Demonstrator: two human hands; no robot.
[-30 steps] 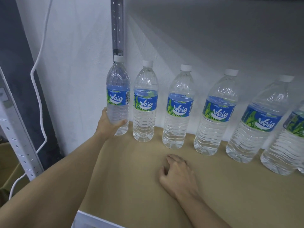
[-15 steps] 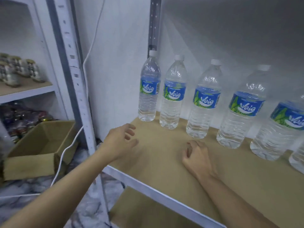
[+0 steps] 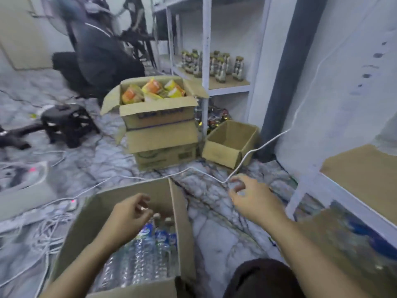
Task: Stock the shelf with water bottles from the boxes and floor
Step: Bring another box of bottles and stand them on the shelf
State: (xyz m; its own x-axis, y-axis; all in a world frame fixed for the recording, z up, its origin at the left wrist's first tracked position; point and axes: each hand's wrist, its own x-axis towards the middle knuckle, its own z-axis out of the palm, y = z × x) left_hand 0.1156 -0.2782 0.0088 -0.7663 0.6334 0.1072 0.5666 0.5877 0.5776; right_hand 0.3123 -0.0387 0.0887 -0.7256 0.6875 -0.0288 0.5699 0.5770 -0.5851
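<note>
Hands (image 3: pixel 255 201) off shelf (image 3: pixel 363 168); left hand (image 3: pixel 129 214) above box (image 3: pixel 180 211)

Left hand (image 3: pixel 129 214) forward and low, fingers loosely curled, right hand (image 3: pixel 251 196) outstretched, fingers relaxed

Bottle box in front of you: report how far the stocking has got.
Done: not shown here; the visible corner of the shelf board carries no bottles. In hand: apparently nothing; the left hand hangs loosely curled over the water bottles in the open box, and the right hand is over the floor, its grip too blurred to read. Left: several bottles in that box to lift out and shelve.
</note>
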